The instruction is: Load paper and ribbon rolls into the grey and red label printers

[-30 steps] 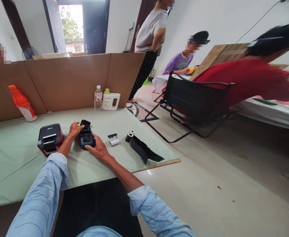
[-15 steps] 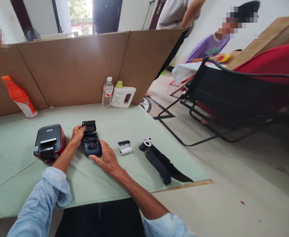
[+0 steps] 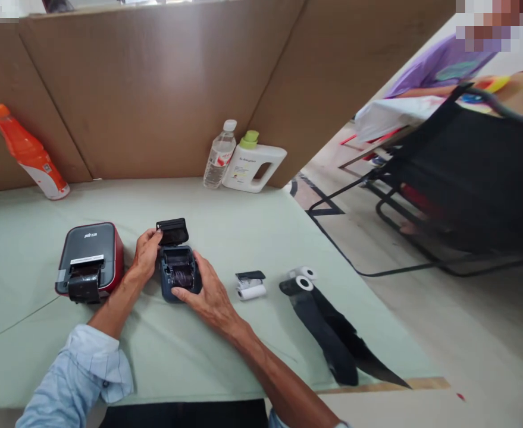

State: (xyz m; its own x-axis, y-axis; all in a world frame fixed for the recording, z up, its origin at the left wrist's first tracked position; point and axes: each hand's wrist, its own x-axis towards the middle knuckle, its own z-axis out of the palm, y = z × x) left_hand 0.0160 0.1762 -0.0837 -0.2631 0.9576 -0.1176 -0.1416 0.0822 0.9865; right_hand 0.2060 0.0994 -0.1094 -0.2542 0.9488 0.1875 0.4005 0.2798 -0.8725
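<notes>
A small dark blue portable printer (image 3: 168,292) lies on the table with its black lid (image 3: 173,232) swung up and back. Inside its compartment a shiny, dark roll-like part (image 3: 181,275) shows. My left hand (image 3: 145,255) pinches the left edge of the lid, fingers partly hidden behind it. Around the right side of the printer body curls my right hand (image 3: 210,295), thumb on the front edge. To the left stands a larger black and red label printer (image 3: 87,249), a dark strip coming out of its front slot.
Right of my hands lie a small white roll (image 3: 252,292) and black-and-white paper rolls with long black strips (image 3: 328,339) trailing to the table edge. An orange bottle (image 3: 38,160), water bottle (image 3: 219,157) and white jug (image 3: 247,169) stand by a cardboard wall (image 3: 163,89). A black chair (image 3: 466,178) is at right.
The view has tipped downward and come closer to the table. Both hands keep their hold on the portable printer, and its lid stays up.
</notes>
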